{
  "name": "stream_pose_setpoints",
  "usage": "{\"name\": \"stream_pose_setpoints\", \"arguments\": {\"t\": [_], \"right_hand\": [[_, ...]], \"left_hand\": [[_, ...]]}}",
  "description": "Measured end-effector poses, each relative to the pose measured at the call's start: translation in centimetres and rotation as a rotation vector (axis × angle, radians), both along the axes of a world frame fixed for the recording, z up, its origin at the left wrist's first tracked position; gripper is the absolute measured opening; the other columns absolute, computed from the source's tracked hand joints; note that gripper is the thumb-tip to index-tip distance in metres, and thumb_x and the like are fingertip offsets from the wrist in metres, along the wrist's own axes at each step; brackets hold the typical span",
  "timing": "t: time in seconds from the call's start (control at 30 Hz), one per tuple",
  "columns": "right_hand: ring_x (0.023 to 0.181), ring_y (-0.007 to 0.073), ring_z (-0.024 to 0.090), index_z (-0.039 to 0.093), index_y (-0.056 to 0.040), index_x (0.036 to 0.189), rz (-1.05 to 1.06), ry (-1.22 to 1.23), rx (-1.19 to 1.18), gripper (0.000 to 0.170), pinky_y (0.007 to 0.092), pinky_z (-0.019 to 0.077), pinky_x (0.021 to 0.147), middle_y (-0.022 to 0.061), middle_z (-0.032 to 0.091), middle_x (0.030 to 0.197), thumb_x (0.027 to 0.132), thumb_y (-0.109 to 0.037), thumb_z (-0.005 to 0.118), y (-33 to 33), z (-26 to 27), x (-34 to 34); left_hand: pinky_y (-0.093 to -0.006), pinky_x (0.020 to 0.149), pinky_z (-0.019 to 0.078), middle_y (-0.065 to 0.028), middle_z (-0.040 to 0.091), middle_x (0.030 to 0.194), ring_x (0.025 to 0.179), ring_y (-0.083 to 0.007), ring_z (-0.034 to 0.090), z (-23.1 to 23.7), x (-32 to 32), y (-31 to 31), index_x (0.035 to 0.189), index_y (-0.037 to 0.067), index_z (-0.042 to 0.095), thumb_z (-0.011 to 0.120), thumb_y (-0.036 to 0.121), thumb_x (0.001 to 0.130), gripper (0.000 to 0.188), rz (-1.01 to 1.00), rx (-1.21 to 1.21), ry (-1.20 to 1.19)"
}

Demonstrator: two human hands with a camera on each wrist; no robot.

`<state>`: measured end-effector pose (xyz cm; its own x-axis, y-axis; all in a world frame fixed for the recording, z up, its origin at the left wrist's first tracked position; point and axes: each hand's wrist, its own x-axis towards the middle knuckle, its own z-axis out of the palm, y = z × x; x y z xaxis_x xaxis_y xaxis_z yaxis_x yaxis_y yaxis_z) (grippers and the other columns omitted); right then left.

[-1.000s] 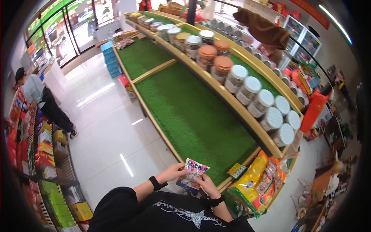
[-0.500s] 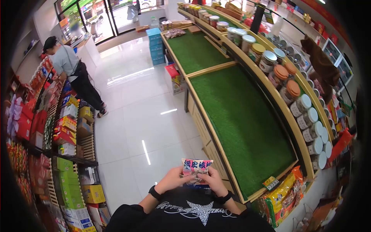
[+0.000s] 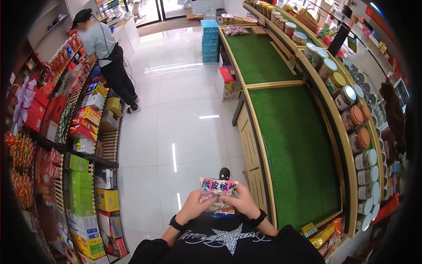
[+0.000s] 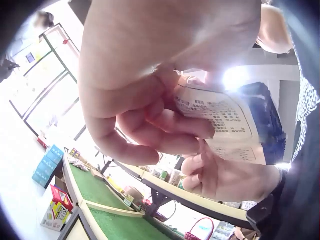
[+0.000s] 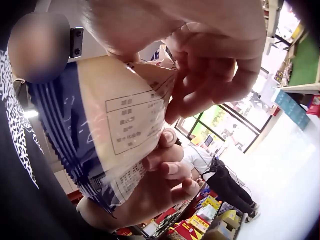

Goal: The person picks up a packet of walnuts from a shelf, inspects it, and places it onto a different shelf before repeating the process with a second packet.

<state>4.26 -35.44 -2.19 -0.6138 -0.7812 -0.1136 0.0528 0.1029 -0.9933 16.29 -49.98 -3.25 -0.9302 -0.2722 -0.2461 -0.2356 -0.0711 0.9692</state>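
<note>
- Reading the clock from the packet (image 3: 217, 190) in the head view, we have a black shirt (image 3: 285, 248) with a star print at six o'clock, nearest us.
- The packet sits just in front of the shirt, between the two hands, with large printed characters along its top. The wrist views show us its pale, text-covered back and its blue end towards the shirt.
- At eight to nine o'clock the left hand (image 3: 195, 206) grasps it, thumb on the front, fingers curled behind, nearly closed.
- At three to four o'clock the right hand (image 3: 244, 204) pinches it likewise, thumb in front, fingers folded in behind. The hands' fingertips lie close together there; we cannot tell whether they touch.
- Just beyond the packet, at twelve, we see a dark shoe (image 3: 224, 173).
- At two o'clock stands a green-lined display (image 3: 299, 145); near four, yellow bags (image 3: 325, 235).
- At nine we see green boxes (image 3: 81, 189) on the shelving.
- At three, jars (image 3: 365, 177) begin a row running round towards one.
- Farther off, a person (image 3: 112, 61) in a cap stands at eleven, and blue boxes (image 3: 210, 44) are stacked at twelve.
</note>
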Motion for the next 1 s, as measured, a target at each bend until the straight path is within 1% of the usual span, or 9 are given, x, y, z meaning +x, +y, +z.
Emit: {"name": "stream_pose_setpoints", "arguments": {"t": [0.17,0.23,0.37,0.43,0.53,0.6,0.67,0.83,1.0], "right_hand": [[0.069,0.0118,0.057,0.059,0.0021,0.093,0.046,-0.064,-0.021,0.033,0.0268,0.0449,0.058,0.0078,0.062,0.077,0.071,-0.019,0.071,-2.7,1.1,-5.0],[0.059,0.0132,0.056,0.061,0.003,0.085,0.126,0.327,0.087,0.033,0.0283,0.0417,0.05,0.0109,0.06,0.067,0.071,-0.026,0.071,-3.1,-0.2,-8.2],[0.052,0.0151,0.053,0.06,0.0041,0.077,0.138,0.355,0.059,0.036,0.0282,0.0393,0.046,0.0119,0.055,0.057,0.072,-0.031,0.068,-4.4,0.8,-13.2],[0.047,0.0142,0.051,0.06,0.0045,0.076,0.114,0.327,0.052,0.035,0.0274,0.0382,0.045,0.0095,0.053,0.053,0.075,-0.03,0.066,-4.5,2.2,-15.2],[0.047,0.0123,0.05,0.059,0.0047,0.077,0.087,0.245,0.052,0.033,0.0275,0.0376,0.044,0.0083,0.053,0.053,0.078,-0.028,0.063,-4.5,0.6,-18.3],[0.049,0.0102,0.05,0.06,0.0047,0.079,0.088,0.165,0.029,0.03,0.0273,0.0378,0.045,0.0084,0.055,0.055,0.081,-0.025,0.06,-4.8,0.8,-19.7],[0.05,0.009,0.05,0.061,0.004,0.082,0.031,0.082,-0.116,0.028,0.0269,0.0379,0.045,0.0082,0.056,0.056,0.082,-0.024,0.059,-5.2,1.3,-20.8],[0.046,0.0068,0.041,0.062,0.0034,0.071,0.157,0.083,0.014,0.029,0.0259,0.0344,0.044,0.0046,0.052,0.05,0.079,-0.024,0.063,-5.3,0.0,-24.3],[0.05,0.0063,0.044,0.061,0.0033,0.077,0.1,-0.018,-0.005,0.028,0.0237,0.0348,0.045,0.0047,0.055,0.057,0.078,-0.024,0.065,-7.0,-1.2,-26.3]], "left_hand": [[-0.0259,0.07,0.0468,-0.0092,0.064,0.089,0.079,-0.0113,0.059,0.0,-3.9,-1.5,0.098,-0.003,0.057,0.063,0.016,0.078,0.028,0.069,-0.023,0.01],[-0.0258,0.07,0.0469,-0.0092,0.064,0.089,0.08,-0.0112,0.059,0.5,-6.2,-2.2,0.098,-0.004,0.057,0.063,0.016,0.077,0.029,0.091,0.001,0.03],[-0.0259,0.07,0.047,-0.0085,0.063,0.09,0.078,-0.0104,0.057,1.6,-11.2,-4.0,0.1,-0.004,0.056,0.064,0.015,0.076,0.031,0.054,0.014,0.037],[-0.0257,0.07,0.047,-0.008,0.063,0.09,0.078,-0.0102,0.057,1.8,-13.7,-4.6,0.1,-0.004,0.056,0.065,0.015,0.076,0.032,0.026,-0.008,0.056],[-0.0256,0.068,0.0469,-0.0073,0.064,0.087,0.075,-0.0101,0.057,2.7,-17.0,-4.8,0.101,-0.003,0.056,0.065,0.015,0.076,0.032,0.004,-0.041,0.073],[-0.0265,0.067,0.047,-0.009,0.064,0.084,0.072,-0.0122,0.059,2.8,-18.8,-4.9,0.102,0.0,0.056,0.066,0.018,0.075,0.034,-0.006,-0.157,0.024],[-0.0273,0.066,0.0471,-0.0102,0.064,0.082,0.07,-0.0144,0.06,2.5,-20.2,-5.0,0.101,0.0,0.057,0.066,0.019,0.075,0.034,-0.014,-0.206,0.032],[-0.0292,0.063,0.0473,-0.0128,0.064,0.078,0.066,-0.0202,0.062,1.8,-22.8,-6.3,0.097,0.001,0.059,0.067,0.023,0.074,0.034,-0.073,-0.237,0.022],[-0.0302,0.059,0.0467,-0.0145,0.062,0.071,0.061,-0.0244,0.061,1.1,-26.2,-9.2,0.093,0.0,0.059,0.062,0.029,0.077,0.033,-0.092,-0.221,0.081]]}}
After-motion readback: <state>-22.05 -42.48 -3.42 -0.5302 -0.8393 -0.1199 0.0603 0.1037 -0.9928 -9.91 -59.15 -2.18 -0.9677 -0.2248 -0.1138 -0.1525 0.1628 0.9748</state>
